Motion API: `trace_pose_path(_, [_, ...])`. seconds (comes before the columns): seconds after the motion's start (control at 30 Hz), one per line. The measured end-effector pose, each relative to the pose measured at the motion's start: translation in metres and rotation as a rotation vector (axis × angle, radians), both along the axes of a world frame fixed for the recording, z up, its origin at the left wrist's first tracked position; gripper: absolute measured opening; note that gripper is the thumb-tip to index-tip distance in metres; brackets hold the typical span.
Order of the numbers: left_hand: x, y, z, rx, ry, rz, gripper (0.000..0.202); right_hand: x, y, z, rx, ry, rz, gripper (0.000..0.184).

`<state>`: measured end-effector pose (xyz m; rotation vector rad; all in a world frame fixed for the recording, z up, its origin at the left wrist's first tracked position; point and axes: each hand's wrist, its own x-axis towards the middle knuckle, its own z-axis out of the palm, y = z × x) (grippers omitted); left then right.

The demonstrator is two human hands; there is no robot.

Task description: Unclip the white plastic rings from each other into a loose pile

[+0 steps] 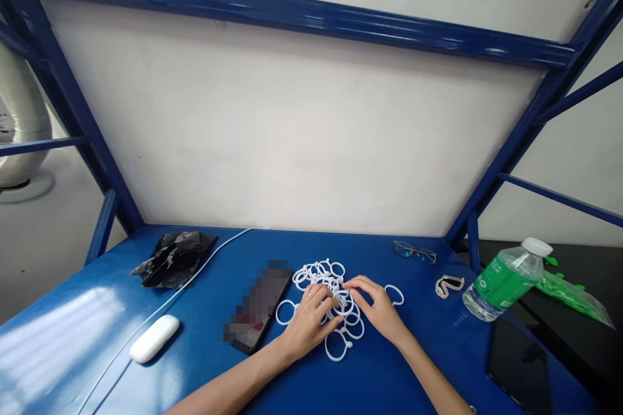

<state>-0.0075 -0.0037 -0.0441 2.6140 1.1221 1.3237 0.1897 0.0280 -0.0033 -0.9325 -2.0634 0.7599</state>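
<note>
While both hands work at one heap, the head view shows a pile of white rings in the middle of the blue counter, directly under the fingers. The left hand lies over the pile with its fingers curled; the right hand reaches in from the other side, fingers bent and thumb apart. Whether either one grips a ring cannot be told. The step in hand looks like sorting through the overlapping rings; the next move seems to call for a fingertip pinch on a single ring, without dragging its neighbours. Room is tight on the left, where a phone lies just beside the heap. Bare surface opens between the forearms and on the right, short of the eyeglasses and the bottle, which stands near the right edge. Behind, the counter ends at a white wall.
</note>
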Motion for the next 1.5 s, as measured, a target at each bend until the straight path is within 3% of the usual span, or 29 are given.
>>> trace_pose_path(0.17, [-0.001, 0.000, 0.000, -0.082, -0.034, 0.013, 0.024, -0.003, 0.000, -0.003, -0.015, 0.054, 0.015, 0.024])
trace_pose_path(0.37, [-0.002, 0.000, 0.000, -0.110, 0.010, 0.025, 0.049, -0.005, -0.001, -0.006, 0.002, 0.100, 0.067, 0.024])
trace_pose_path(0.6, [-0.001, 0.000, 0.001, -0.057, 0.019, -0.002, 0.034, -0.006, -0.001, -0.006, 0.016, 0.098, 0.053, 0.025])
trace_pose_path(0.83, [-0.001, 0.001, -0.001, -0.072, -0.018, -0.031, 0.033, -0.006, -0.002, -0.010, -0.082, 0.045, 0.096, 0.026])
trace_pose_path(1.2, [0.001, -0.002, 0.001, -0.046, -0.025, -0.024, 0.028, -0.007, -0.005, -0.015, -0.037, 0.061, 0.096, 0.027])
trace_pose_path(1.37, [0.001, -0.002, 0.002, -0.050, -0.036, 0.024, 0.026, -0.008, -0.006, -0.009, 0.026, -0.014, 0.027, 0.024])
trace_pose_path(1.5, [-0.001, 0.000, -0.001, -0.065, -0.050, 0.144, 0.031, 0.001, 0.002, -0.011, 0.167, -0.246, -0.241, 0.026])
